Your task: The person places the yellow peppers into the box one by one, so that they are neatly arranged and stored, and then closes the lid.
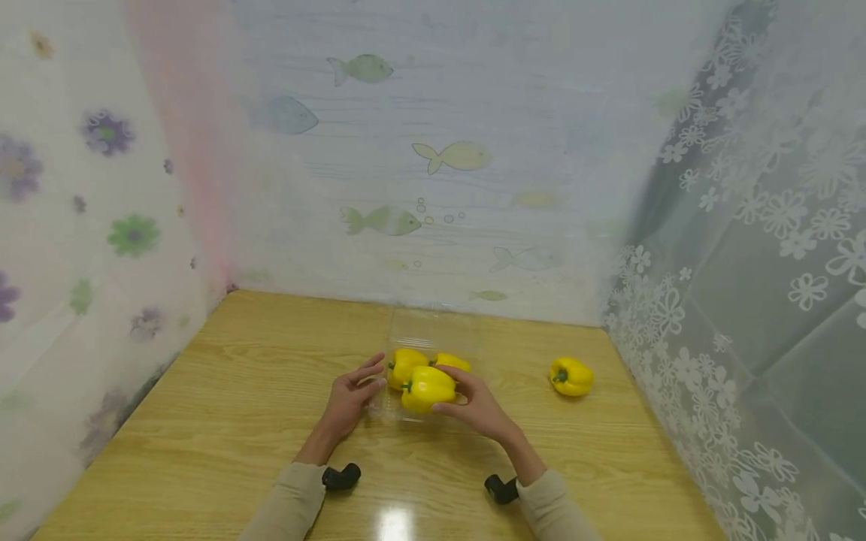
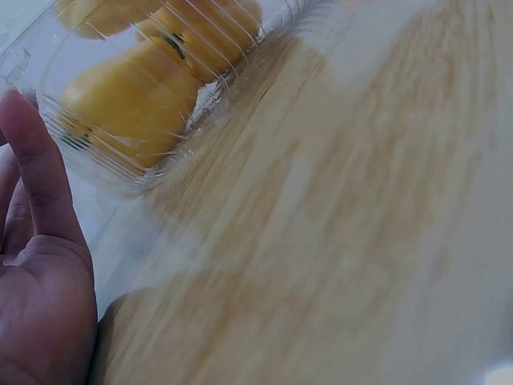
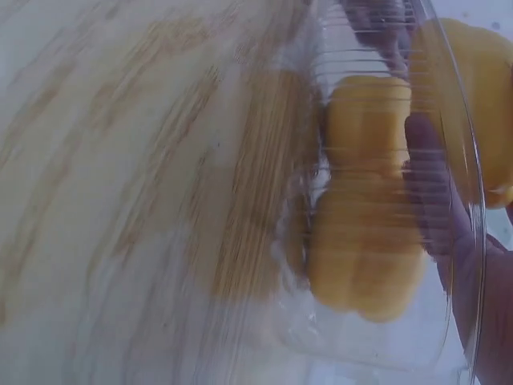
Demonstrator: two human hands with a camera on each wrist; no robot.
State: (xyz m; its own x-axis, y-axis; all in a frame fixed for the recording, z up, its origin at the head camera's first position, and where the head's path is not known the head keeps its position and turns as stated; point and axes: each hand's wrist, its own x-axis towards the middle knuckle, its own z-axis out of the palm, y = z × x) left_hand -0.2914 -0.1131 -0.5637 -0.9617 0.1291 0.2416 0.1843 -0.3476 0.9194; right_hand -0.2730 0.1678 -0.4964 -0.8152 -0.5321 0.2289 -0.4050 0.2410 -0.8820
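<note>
A clear plastic clamshell box (image 1: 395, 412) stands on the table with its lid (image 1: 433, 327) folded back behind it. Two yellow bell peppers (image 1: 406, 364) (image 1: 452, 361) lie inside, one at the left and one at the right. My right hand (image 1: 483, 409) grips another yellow pepper (image 1: 428, 391) from its right side, over the front of the box, its green stem pointing left. At the box's left edge my left hand (image 1: 348, 400) rests with fingers extended, one fingertip (image 2: 20, 120) at the rim.
One more yellow pepper (image 1: 571, 377) lies alone on the wooden table (image 1: 257, 406), to the right of the box. Fish-patterned sheeting (image 1: 433, 158) rises behind the table, and flowered sheets (image 1: 108, 233) flank it.
</note>
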